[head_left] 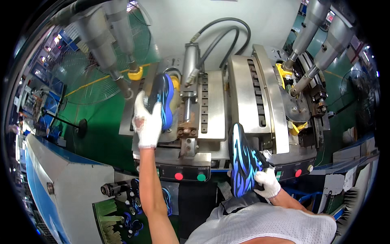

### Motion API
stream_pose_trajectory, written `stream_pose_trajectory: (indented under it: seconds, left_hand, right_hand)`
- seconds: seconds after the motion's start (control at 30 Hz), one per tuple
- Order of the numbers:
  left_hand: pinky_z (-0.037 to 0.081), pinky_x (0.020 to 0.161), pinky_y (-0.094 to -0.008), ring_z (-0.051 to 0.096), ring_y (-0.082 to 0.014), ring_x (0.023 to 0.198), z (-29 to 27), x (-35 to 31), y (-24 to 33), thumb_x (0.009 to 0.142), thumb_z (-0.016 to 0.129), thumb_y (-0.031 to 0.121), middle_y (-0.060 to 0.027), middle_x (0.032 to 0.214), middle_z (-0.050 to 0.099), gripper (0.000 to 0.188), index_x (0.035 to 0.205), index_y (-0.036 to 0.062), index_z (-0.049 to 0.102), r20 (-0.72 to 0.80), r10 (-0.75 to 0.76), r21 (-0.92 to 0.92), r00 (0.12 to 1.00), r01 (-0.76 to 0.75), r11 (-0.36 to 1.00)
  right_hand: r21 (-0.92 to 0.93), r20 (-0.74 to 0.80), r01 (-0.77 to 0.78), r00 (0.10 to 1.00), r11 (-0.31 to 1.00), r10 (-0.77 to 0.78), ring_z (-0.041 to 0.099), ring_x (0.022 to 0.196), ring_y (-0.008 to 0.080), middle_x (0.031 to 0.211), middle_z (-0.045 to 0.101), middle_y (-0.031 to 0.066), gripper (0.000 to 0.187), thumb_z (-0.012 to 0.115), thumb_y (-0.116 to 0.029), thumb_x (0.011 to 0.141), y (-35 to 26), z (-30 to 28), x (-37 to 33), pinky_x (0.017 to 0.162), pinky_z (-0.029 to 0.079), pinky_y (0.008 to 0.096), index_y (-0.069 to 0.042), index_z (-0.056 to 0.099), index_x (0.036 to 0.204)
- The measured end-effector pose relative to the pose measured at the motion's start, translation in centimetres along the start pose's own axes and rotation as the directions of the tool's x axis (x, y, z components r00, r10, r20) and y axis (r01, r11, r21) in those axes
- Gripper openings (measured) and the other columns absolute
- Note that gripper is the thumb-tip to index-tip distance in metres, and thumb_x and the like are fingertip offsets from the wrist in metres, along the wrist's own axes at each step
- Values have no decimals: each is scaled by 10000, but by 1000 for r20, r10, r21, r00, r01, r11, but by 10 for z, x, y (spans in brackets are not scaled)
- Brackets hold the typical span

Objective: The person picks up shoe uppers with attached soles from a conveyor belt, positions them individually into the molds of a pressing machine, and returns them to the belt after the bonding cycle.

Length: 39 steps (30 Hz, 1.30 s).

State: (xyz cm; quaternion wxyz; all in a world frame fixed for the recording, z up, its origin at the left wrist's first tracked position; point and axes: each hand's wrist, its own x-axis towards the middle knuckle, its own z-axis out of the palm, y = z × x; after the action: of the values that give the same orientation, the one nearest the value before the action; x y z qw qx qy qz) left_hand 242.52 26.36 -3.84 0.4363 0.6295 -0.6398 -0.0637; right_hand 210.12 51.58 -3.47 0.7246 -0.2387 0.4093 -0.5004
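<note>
Before the worker (260, 221) stands a broad steel machine (246, 93). Next in size come two blue-and-black shoes: the first shoe (165, 97) sits at the machine's left half, purple edge to the right; the second shoe (241, 164) is held up in front. A white-gloved left hand (147, 124) touches the first, but whether its fingers grip, I can't tell. The gloved right hand (267, 183) clasps the second near its lower end. Smallest are a red button (178, 176) and a green button (201, 177), side by side.
</note>
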Motion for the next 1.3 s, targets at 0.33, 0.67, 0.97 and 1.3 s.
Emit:
stream_pose_trajectory:
  seconds: [0.33,0.67,0.97,1.3]
  left_hand:
    - [504,905,-364,606,-221,955,-175,-303,-31,793,742,35,-113,1067,628,521,1286,-17,583,51,-480,-151,876,482,863]
    - [490,998,-412,617,-324,1114,-150,-435,18,860,819,198,-182,1211,654,552,1324,-5,599,137,-906,-62,400,916,395]
    - [502,961,-398,634,-287,1051,-143,-488,53,781,793,107,-164,1160,667,503,1234,-18,614,-311,-859,-79,408,889,451]
    - [513,1000,-411,661,-315,1114,-161,-599,34,789,836,184,-167,1196,680,557,1274,20,618,-410,-893,-156,185,951,268]
  right_hand:
    - [-27,77,-72,994,997,74,700,914,224,1078,713,86,327,715,-92,912,17,191,251,781,568,387,-86,654,1234]
    - [-889,-453,-395,691,231,-563,736,970,265,1086,730,109,291,651,-339,870,112,92,604,824,575,383,-134,715,1066]
    - [-980,-199,-176,883,93,-424,666,1061,234,1189,726,106,462,628,-402,976,66,165,538,921,537,383,-24,671,1238]
    - [-612,754,722,656,-321,37,175,1568,472,1669,185,334,937,730,-223,909,201,34,133,1279,168,516,72,187,1614]
